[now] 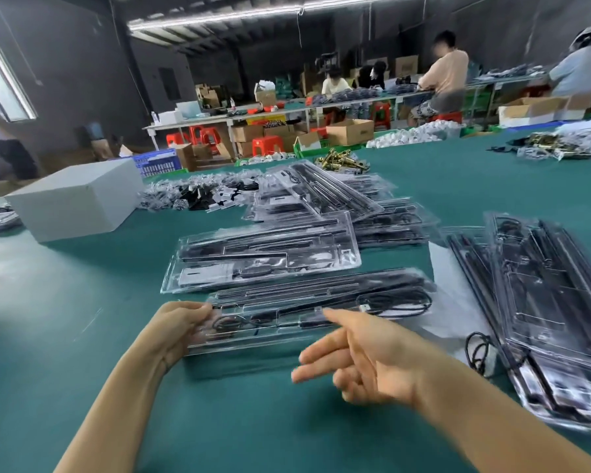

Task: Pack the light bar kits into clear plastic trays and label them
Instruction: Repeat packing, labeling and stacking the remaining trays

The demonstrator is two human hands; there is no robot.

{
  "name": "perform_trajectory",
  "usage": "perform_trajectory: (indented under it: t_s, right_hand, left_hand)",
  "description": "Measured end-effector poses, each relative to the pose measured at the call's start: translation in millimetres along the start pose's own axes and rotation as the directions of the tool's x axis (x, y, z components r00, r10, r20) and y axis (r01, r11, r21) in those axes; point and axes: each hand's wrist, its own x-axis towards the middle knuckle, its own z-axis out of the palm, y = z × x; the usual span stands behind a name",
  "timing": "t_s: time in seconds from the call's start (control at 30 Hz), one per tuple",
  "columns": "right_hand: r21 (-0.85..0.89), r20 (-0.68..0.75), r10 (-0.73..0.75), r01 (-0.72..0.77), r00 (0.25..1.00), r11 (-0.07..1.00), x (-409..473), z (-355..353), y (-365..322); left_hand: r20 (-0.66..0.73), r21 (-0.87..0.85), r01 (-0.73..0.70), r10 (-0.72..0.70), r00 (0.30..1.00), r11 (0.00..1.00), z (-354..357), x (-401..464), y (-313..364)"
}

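My left hand (181, 324) grips the nearest filled tray (314, 310) at its nine-o'clock end on the green surface (82, 336); my right hand (359, 353) hovers released. Packing looks done; labelling next, I judge.

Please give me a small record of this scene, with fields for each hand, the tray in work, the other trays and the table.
left hand: left hand grips the left end of the nearest tray
right hand: right hand open, fingers spread, holds nothing, blurred
tray in work: nearest tray, clear plastic, black bars and a cable inside
other trays: filled tray just behind it; tray stack at right
table: green table
other: white box at left
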Motion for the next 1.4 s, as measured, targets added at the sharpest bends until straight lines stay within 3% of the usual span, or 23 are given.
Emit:
perform_trajectory:
  t_s: [0.03,0.07,0.1,0.13,0.17,0.2,0.27,0.37,0.43,0.5,0.6,0.77,0.83,0.9,0.97,1.07,1.17,1.23,1.3,1.4]
  right_hand:
    - [-0.228,-0.048,-0.105,0.092,0.993,0.969,-5.8,0.8,-3.9]
    - [-0.458,-0.126,-0.289,0.202,0.949,0.865,-11.0,-0.5,-7.0]
    - [-0.677,-0.203,-0.505,0.253,0.839,0.692,-15.0,-6.5,-10.5]
    - [-0.867,-0.238,-0.711,0.185,0.662,0.462,-18.3,-15.7,-15.2]
    - [-0.971,-0.217,-0.829,-0.030,0.516,0.236,-21.4,-25.6,-21.3]
    - [-0.966,-0.193,-0.861,-0.243,0.471,0.084,-23.9,-37.4,-26.1]
    - [-0.894,-0.282,-0.763,-0.448,0.582,-0.011,-25.9,-58.8,-30.4]
    - [-0.863,-0.402,-0.540,-0.504,0.740,-0.047,-22.0,-76.0,-27.2]
    - [-0.886,-0.388,-0.482,-0.461,0.785,-0.038,-18.5,-78.8,-24.5]
    - [-0.898,-0.374,-0.500,-0.440,0.781,-0.014,-15.7,-78.4,-23.4]
    - [-0.877,-0.379,-0.617,-0.481,0.689,0.003,-17.7,-71.1,-23.9]
    - [-0.882,-0.340,-0.765,-0.467,0.547,0.058,-23.6,-70.9,-28.9]
    - [-0.934,-0.306,-0.823,-0.317,0.478,0.164,-29.5,-73.7,-35.3]
    - [-0.951,-0.277,-0.854,0.003,0.441,0.310,-34.3,-76.0,-40.8]
    - [-0.845,-0.248,-0.861,0.336,0.443,0.416,-35.7,-73.8,-44.2]
    - [-0.441,-0.286,-0.822,0.694,0.492,0.569,-28.6,-64.6,-41.2]
    - [-0.042,-0.350,-0.734,0.773,0.582,0.633,-13.6,-57.1,-35.6]
    - [0.114,-0.369,-0.680,0.757,0.633,0.643,-3.8,-51.9,-32.0]
    - [0.238,-0.341,-0.635,0.717,0.693,0.655,5.8,-47.0,-26.0]
    - [0.256,-0.268,-0.625,0.680,0.733,0.687,14.1,-39.2,-16.1]
  left_hand:
    - [-0.024,0.004,-0.008,0.009,1.000,1.000,-0.5,0.8,-0.1]
    - [-0.047,0.016,-0.020,0.020,0.999,1.000,-1.8,1.6,-0.1]
    - [-0.069,0.037,-0.030,0.032,0.997,0.999,-3.6,2.9,-0.2]
    - [-0.089,0.058,-0.035,0.040,0.995,0.998,-6.0,4.2,-0.9]
    - [-0.108,0.073,-0.035,0.043,0.993,0.997,-8.8,5.7,-1.5]
    - [-0.127,0.076,-0.035,0.044,0.991,0.996,-10.8,7.2,-2.2]
    - [-0.166,0.055,-0.038,0.047,0.985,0.998,-13.1,9.7,-3.5]
    - [-0.202,0.082,-0.048,0.064,0.977,0.995,-9.9,10.7,-5.1]
    - [-0.245,0.236,-0.061,0.120,0.962,0.970,-6.6,9.7,-6.9]
    - [-0.287,0.495,-0.068,0.237,0.928,0.866,-3.1,7.9,-7.3]
    - [-0.267,0.734,-0.059,0.367,0.891,0.677,3.6,0.9,-5.4]
    - [-0.225,0.873,-0.021,0.441,0.869,0.487,11.0,-0.1,-6.6]
    - [-0.196,0.895,-0.026,0.444,0.874,0.446,14.8,-0.1,-7.5]
    - [-0.199,0.901,-0.035,0.484,0.852,0.432,19.9,-2.3,-9.2]
    - [-0.203,0.903,-0.081,0.586,0.785,0.421,26.3,-6.6,-10.5]
    - [-0.155,0.892,-0.221,0.725,0.671,0.395,40.3,-16.7,-7.7]
    - [-0.023,0.811,-0.474,0.829,0.559,0.342,63.4,-34.5,-4.0]
    - [0.074,0.679,-0.629,0.818,0.571,0.378,81.3,-50.7,-4.2]
    - [0.173,0.506,-0.702,0.738,0.652,0.501,98.3,-64.2,-5.7]
    - [0.241,0.254,-0.610,0.562,0.792,0.751,113.2,-72.9,-10.0]
